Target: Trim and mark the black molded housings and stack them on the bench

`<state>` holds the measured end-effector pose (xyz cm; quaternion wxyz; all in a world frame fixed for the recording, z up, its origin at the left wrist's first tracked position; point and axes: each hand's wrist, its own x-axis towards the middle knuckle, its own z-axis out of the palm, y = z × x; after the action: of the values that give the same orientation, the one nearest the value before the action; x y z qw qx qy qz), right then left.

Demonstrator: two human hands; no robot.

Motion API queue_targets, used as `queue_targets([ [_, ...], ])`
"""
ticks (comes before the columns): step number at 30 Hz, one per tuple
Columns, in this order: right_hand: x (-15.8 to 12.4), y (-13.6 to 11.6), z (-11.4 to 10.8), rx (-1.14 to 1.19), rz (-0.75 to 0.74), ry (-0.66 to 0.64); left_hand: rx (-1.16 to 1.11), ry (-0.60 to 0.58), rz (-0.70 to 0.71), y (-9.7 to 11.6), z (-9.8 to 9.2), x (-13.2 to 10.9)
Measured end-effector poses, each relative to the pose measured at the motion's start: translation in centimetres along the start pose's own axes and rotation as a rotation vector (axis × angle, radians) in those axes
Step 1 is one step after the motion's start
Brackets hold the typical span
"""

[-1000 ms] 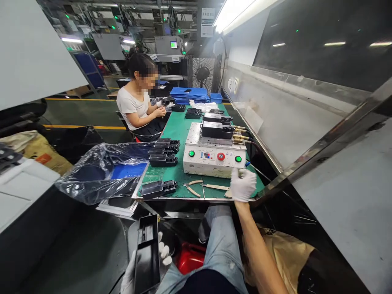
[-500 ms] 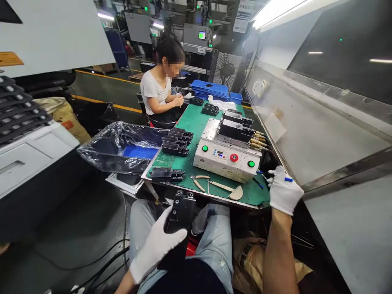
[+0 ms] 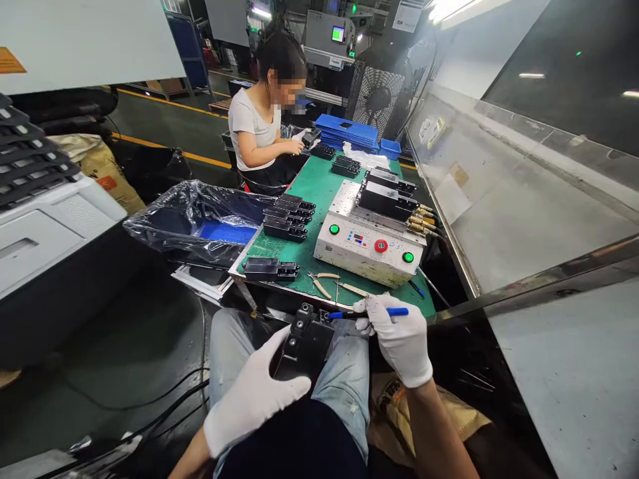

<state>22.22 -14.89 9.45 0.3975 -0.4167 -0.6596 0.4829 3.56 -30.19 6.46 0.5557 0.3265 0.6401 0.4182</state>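
Observation:
My left hand (image 3: 257,392), in a white glove, grips a black plastic housing (image 3: 312,342) above my lap. Small round metal inserts show at the housing's upper end. My right hand (image 3: 399,336), gloved too, is closed around a blue-and-black pen (image 3: 397,311). The pen points left, its tip at the top corner of the housing; whether it touches cannot be made out. Beyond my hands, nippers (image 3: 322,285) lie near the front edge of the green table (image 3: 279,305).
A white machine (image 3: 367,256) with green buttons and a red one stands on the table, black housings on top. More housings (image 3: 287,223) line the left edge, beside a plastic-lined bin (image 3: 194,219). Across the table a co-worker (image 3: 254,130) handles a black part. Another pen (image 3: 416,289) lies right.
My right hand has come left from beside the machine, bringing the pen to the housing. My left hand has tilted the housing and shifted slightly. The co-worker now holds a black part up.

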Motion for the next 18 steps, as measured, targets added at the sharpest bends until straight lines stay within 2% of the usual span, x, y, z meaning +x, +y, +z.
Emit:
queue_targets([
  [7, 0.2, 0.3, -0.8, -0.002, -0.037, 0.137, -0.021, -0.014, 0.014, -1.3, -0.6, 0.0],
  [13, -0.1, -1.7, 1.4, 0.025, -0.059, 0.024, 0.030, -0.046, 0.024, -1.1, -0.4, 0.0],
  [18, 0.4, -2.0, 2.7, -0.002, -0.073, -0.045, 0.012, -0.070, 0.085, -1.1, -0.3, -0.2],
])
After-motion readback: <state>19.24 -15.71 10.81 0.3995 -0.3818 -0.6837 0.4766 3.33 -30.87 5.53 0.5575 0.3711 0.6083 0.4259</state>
